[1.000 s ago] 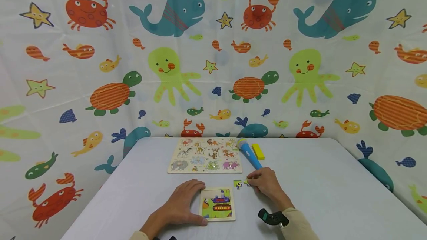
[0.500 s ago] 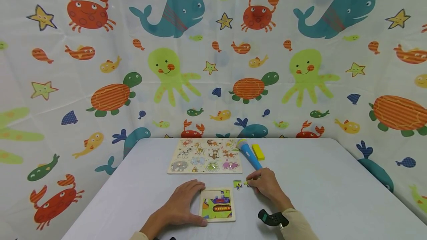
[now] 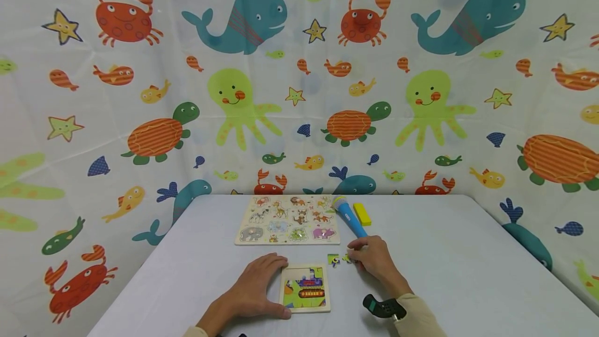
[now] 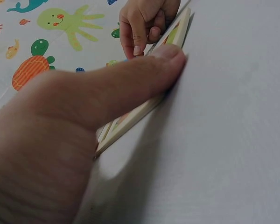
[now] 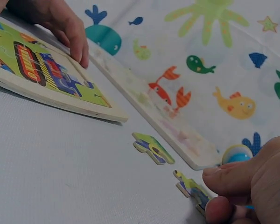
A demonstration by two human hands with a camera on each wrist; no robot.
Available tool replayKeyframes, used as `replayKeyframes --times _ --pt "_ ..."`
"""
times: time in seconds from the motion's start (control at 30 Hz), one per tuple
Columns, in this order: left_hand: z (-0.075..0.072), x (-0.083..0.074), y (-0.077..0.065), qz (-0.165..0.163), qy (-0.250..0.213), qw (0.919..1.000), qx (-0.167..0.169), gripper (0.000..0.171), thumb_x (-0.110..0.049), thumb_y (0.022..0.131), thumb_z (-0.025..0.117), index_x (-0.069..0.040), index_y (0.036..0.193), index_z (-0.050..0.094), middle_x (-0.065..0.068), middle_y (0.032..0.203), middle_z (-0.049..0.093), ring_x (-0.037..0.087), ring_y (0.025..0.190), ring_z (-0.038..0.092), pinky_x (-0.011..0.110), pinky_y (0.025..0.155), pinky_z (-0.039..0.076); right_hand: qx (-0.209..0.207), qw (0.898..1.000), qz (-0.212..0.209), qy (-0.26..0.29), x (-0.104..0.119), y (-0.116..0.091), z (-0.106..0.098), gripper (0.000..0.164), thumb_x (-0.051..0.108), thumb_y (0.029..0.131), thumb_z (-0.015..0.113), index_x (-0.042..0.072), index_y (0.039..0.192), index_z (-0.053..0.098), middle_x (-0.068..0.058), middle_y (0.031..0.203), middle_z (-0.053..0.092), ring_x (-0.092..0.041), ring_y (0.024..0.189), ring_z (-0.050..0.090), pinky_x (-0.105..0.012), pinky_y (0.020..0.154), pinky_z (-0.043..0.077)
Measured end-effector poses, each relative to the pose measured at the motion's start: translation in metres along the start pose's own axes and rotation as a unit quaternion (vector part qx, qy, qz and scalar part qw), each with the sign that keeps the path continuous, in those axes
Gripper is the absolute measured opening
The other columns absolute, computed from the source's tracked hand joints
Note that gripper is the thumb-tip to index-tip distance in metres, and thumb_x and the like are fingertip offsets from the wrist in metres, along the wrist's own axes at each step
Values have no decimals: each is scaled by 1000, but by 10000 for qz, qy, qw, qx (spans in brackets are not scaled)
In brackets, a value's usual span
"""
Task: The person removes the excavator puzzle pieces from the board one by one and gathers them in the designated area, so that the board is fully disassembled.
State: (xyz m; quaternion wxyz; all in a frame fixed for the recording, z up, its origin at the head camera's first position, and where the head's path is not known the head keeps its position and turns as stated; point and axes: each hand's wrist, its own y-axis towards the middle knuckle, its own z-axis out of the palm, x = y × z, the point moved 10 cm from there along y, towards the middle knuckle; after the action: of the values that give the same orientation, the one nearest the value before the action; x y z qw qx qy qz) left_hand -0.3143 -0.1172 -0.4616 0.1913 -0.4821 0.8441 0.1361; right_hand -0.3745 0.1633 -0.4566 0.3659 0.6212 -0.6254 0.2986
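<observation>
In the head view my left hand point(image 3: 250, 285) spans the left side of a small square wooden jigsaw puzzle point(image 3: 311, 292), thumb at its lower edge and fingers at its top corner. A bulldozer picture fills most of its frame, with a gap along the upper part. Right of it, my right hand point(image 3: 376, 259) pinches the edge of a green puzzle piece point(image 5: 189, 186) low at the table. Part of that piece is covered by the fingers. Beside it lies another loose green puzzle piece point(image 5: 154, 148), flat and apart from the hand.
Behind stands out a larger animal peg puzzle board point(image 3: 286, 227), lying flat. A blue toy microphone point(image 3: 348, 216) and a yellow block point(image 3: 362, 214) lie to its right. The white table point(image 3: 468, 274) meets a sea-animal curtain point(image 3: 299, 134) at the back.
My right hand has shifted very slightly to the right, and a little more of the piece shows beside its fingertips. The left hand and the puzzle keep their places.
</observation>
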Motion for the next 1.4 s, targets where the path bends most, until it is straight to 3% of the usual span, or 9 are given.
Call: replayKeyframes --times 0.4,0.77,1.07,1.4 --pt "2 2 1 -48 15 10000 -13 106 -85 64 70 -22 147 50 -1 153 46 32 148 33 63 121 24 0 9997 -158 176 14 0 1 21 11 88 78 7 109 75 -5 83 62 -18 51 54 -25 49 50" --pt "1 1 1 22 2 10000 -29 106 -83 65 71 -19 147 51 0 153 47 32 147 34 64 120 25 270 9969 -735 -6 42 -6 13 18 9 88 78 7 105 77 -1 81 62 -17 62 53 -25 52 51" --pt "3 4 1 -14 6 10000 6 106 -84 64 71 -20 147 50 -1 154 46 31 148 33 63 120 25 946 9899 -1054 -4 56 -16 35 19 10 86 79 6 105 77 0 83 64 -18 69 56 -27 58 55" --pt "3 5 3 -53 -22 10000 0 107 -85 64 70 -21 147 50 -1 153 47 31 148 33 64 120 25 1508 9781 -1399 -322 66 -23 57 11 16 85 81 15 96 79 2 79 60 -19 80 52 -26 64 45"
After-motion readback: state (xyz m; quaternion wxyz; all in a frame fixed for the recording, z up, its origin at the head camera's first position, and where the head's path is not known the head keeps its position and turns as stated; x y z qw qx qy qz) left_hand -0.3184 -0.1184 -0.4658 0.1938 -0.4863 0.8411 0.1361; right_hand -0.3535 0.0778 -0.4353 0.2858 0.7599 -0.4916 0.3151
